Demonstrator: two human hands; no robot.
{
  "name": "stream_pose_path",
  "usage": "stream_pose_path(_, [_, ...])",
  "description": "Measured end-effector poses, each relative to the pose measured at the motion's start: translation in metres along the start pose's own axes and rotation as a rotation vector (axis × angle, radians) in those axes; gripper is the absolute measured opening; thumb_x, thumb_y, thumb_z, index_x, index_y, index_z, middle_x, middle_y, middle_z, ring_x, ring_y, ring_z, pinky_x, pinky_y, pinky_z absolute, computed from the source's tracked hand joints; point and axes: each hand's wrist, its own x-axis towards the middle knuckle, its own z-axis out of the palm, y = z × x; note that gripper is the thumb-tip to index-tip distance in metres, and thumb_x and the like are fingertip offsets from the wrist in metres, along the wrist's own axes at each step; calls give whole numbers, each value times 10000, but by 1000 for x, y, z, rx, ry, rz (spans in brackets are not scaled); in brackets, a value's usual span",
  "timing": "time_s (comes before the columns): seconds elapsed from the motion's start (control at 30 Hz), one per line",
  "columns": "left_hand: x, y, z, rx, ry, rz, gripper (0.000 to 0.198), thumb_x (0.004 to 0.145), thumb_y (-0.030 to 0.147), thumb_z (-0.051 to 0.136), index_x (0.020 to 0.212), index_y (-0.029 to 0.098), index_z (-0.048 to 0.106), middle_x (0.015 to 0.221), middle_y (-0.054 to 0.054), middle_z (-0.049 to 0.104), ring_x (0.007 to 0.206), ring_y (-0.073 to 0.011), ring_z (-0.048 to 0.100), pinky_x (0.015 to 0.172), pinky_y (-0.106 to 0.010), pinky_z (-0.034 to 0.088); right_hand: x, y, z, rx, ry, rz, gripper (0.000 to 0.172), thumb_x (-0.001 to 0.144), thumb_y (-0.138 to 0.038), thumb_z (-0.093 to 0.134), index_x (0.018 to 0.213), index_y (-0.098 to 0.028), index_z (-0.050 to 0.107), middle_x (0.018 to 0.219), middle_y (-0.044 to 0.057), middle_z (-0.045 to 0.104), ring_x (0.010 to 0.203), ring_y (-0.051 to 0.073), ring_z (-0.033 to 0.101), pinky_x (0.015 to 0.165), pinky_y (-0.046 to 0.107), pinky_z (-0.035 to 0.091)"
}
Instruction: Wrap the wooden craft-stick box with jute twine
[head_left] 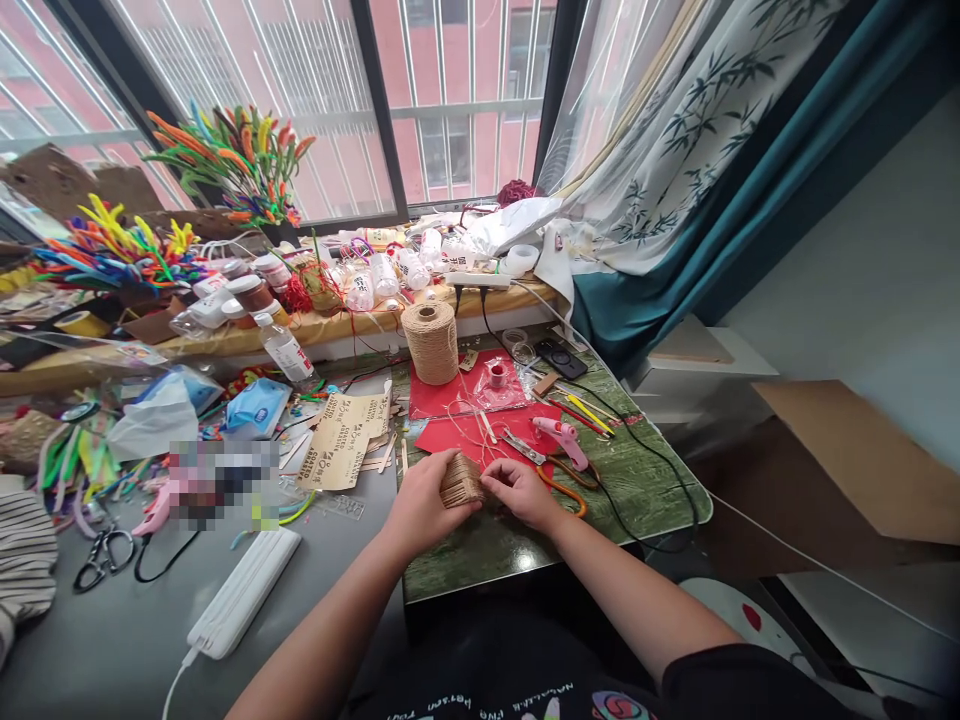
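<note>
My left hand (426, 490) is closed around a small boxy piece wrapped in brown twine (463, 483), held above the front of the green table. My right hand (521, 492) is pinched at that piece's right edge; whatever lies between the fingertips is too small to make out. Beyond the hands stands a big spool of jute twine (430, 343). Red sheets (450, 436) lie under a thin loose strand and scissors (523, 446) with orange handles. A pink glue gun (561, 440) rests to the right of them.
At left, a white power strip (244, 592), black scissors (105, 560) and sandpaper sheets (341, 435) lie on the grey table. Bottles and colourful pipe cleaners (247, 165) crowd the windowsill. A black cable (630, 535) loops over the green table near a phone (561, 358).
</note>
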Motion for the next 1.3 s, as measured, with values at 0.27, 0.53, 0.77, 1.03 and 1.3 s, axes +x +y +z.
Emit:
stream_pose_path(0.27, [-30,-30,38,-505,126,-112,827,861,455,771,1500,259,285,1453,-148,481,1365,-331,518,1166,-545,413,2,-24,-4,-315,68,-285,182,935,-376,714,876,-211,763,792,25,640,715,175,584,673,303,493])
stream_pose_path(0.53, [-47,-46,24,-511,29,-94,795,891,369,760,1500,247,263,1443,-170,497,1356,-339,540,1154,-565,432,3,-23,20,-341,57,-289,82,896,-254,703,822,-220,713,740,-3,564,672,165,528,628,295,439])
stream_pose_path(0.77, [-34,-36,3,-430,103,-3,1037,806,417,856,1609,280,215,1619,-184,362,1517,-384,385,1245,-588,338,9,-30,36,-428,45,-291,158,848,-177,687,718,-221,608,688,-25,497,638,150,481,606,285,394])
stream_pose_path(1.03, [-9,-16,-12,-32,-103,-21,798,835,582,787,1500,260,489,1407,-145,592,1306,-362,560,1121,-536,463,3,-21,23,-335,54,-226,91,898,-257,696,825,-212,669,724,-16,532,660,147,505,621,278,432])
stream_pose_path(1.3, [-6,-10,-15,29,-117,-42,680,878,606,718,1430,249,544,1336,-127,640,1238,-344,604,1062,-510,492,-3,1,9,-48,27,17,288,913,-485,707,849,-226,596,642,-52,504,484,112,470,454,244,410])
